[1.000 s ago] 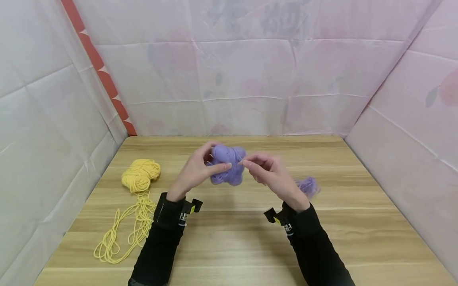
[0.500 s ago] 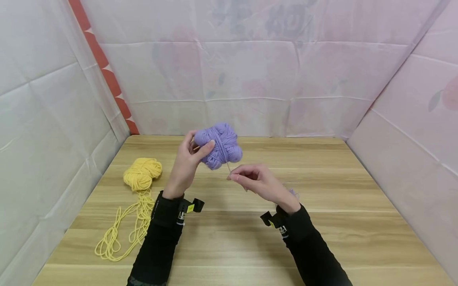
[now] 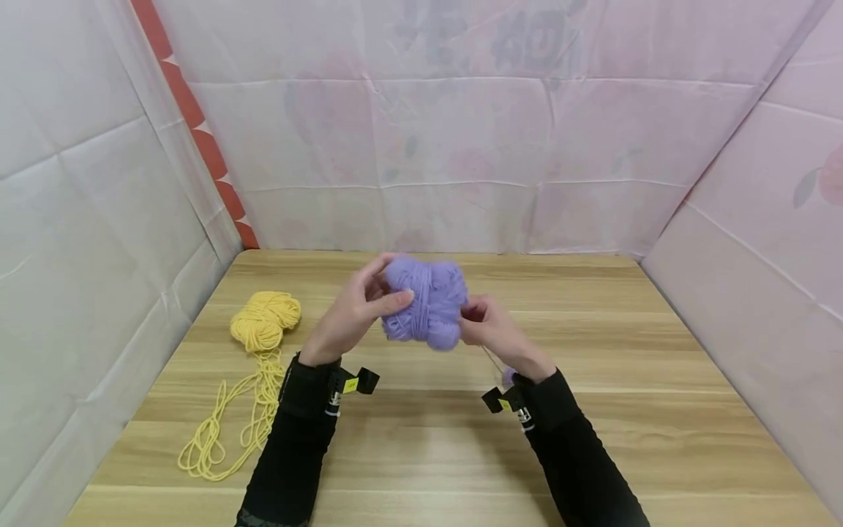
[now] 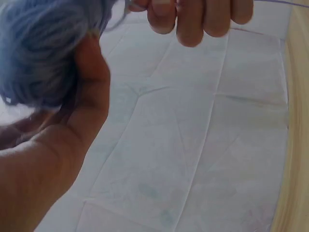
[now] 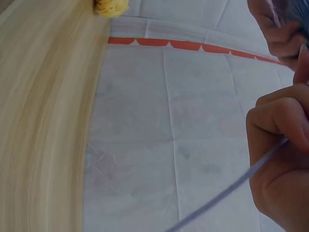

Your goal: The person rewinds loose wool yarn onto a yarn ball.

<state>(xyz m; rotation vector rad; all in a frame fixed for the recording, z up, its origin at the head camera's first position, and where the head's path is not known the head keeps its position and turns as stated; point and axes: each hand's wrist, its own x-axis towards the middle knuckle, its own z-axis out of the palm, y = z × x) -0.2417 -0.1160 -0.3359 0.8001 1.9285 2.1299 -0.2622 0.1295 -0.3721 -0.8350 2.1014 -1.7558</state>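
Observation:
A ball of purple yarn (image 3: 431, 304) is held above the table by my left hand (image 3: 356, 311), thumb across its front and fingers behind. My right hand (image 3: 494, 329) pinches a strand of the same yarn close to the ball's right side. In the right wrist view the purple strand (image 5: 227, 191) runs out of the curled fingers toward the lower left. The left wrist view shows the ball (image 4: 41, 53) large in the left hand, the right hand's fingers (image 4: 190, 24) beside it. A small heap of loose purple yarn (image 3: 508, 378) lies mostly hidden behind the right wrist.
A yellow yarn ball (image 3: 265, 320) lies on the left part of the wooden table (image 3: 421, 454), its loose yellow strands (image 3: 217, 432) trailing toward the front, partly behind the left sleeve. Pale sheets (image 3: 454, 146) stand as walls at the back and both sides.
The purple ball turned and rose to the left, then came back down and right. My right hand drew the strand below the ball, then moved up to its right side.

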